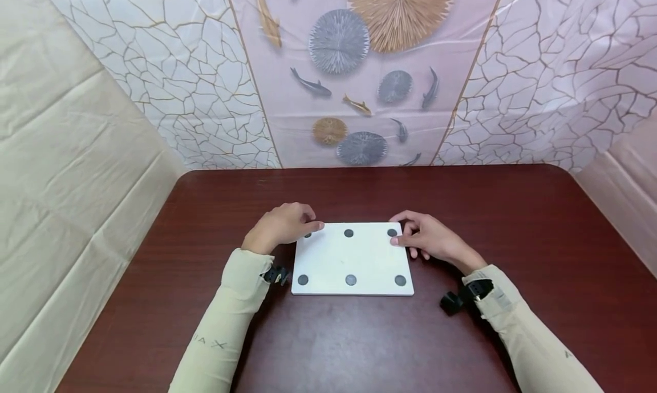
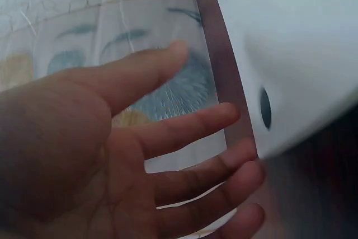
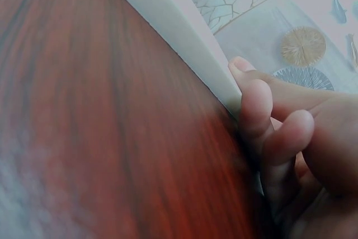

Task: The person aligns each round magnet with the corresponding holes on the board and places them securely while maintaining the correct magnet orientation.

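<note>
A white rectangular board [image 1: 352, 259] with several dark round spots lies on the table between both hands. At its far left corner is my left hand [image 1: 284, 226], the thumb overlapping the corner in the head view. The left wrist view has this hand's fingers [image 2: 190, 132] spread and relaxed, with fingertips right at the board's edge. My right hand [image 1: 433, 237] pinches the far right corner, its thumb over the top face. In the right wrist view, curled fingers [image 3: 257, 110] sit against the end of the board [image 3: 187, 40].
The dark red-brown wooden table [image 1: 354, 341] reaches back to a patterned cloth [image 1: 359, 113] hanging behind it. Plain cream cloth [image 1: 77, 170] hangs at the left side. Black wrist devices [image 1: 464, 296] sit over the sleeves on both forearms.
</note>
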{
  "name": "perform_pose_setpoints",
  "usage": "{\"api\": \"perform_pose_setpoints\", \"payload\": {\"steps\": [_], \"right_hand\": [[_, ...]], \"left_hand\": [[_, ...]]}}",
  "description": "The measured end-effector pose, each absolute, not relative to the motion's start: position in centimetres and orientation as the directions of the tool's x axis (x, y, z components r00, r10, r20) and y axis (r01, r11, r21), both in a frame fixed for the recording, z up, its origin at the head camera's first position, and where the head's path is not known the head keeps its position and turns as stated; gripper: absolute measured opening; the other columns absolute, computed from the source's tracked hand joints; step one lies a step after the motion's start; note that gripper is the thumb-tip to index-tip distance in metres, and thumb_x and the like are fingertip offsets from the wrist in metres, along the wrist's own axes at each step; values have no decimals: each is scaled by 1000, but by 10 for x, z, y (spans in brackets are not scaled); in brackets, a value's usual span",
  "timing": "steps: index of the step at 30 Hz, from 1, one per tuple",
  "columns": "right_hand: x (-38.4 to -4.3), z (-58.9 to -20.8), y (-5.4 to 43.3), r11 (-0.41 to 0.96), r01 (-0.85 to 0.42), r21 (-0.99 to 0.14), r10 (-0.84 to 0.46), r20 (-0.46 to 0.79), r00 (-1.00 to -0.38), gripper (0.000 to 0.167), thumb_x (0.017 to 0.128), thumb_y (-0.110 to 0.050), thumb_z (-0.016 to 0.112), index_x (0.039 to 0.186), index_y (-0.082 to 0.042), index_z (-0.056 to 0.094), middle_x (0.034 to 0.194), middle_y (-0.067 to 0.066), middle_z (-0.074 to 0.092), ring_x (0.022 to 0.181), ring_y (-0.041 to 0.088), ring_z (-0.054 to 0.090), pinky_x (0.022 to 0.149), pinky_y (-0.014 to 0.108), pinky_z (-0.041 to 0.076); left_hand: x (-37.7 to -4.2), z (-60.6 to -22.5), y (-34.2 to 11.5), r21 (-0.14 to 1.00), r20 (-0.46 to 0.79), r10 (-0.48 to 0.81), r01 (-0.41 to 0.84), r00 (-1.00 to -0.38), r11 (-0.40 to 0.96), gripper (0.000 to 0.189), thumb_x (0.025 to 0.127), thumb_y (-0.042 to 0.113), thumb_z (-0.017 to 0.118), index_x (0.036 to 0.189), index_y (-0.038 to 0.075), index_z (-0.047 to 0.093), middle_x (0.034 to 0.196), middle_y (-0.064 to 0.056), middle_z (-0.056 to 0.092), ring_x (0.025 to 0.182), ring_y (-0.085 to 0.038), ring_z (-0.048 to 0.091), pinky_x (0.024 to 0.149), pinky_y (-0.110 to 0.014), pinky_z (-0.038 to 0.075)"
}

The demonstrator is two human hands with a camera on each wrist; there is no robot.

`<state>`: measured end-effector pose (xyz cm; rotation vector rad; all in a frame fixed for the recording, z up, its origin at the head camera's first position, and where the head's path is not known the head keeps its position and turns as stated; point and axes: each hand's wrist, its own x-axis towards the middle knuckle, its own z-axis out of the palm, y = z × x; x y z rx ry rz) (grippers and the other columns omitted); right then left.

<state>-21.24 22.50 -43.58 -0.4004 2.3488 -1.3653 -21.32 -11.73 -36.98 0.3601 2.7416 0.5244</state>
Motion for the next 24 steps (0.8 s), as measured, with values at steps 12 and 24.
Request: {"api": "perform_pose_setpoints", "payload": {"steps": [12, 24], "right_hand": [[-211, -435, 224, 493, -51, -869, -429, -191, -883, 51, 96, -20, 81, 138, -4, 58, 72, 8, 58, 49, 15, 53, 43, 29, 44], [-206, -435, 226, 496, -41, -868, -409, -192, -892, 52, 97, -22, 79, 141, -5, 57, 74, 9, 58, 48, 15, 51, 43, 29, 45]], "left_hand": [[-210, -370, -134, 271, -390, 238, 136, -889, 953, 66, 97, 64, 65, 146, 20, 58, 144, -9, 64, 126, -34, 62, 105, -55, 47], [-207, -375, -126, 281, -379, 258, 155, -889, 947, 56, 84, 46, 88, 119, 12, 61, 91, -1, 67, 86, -21, 62, 83, -43, 48]]}}
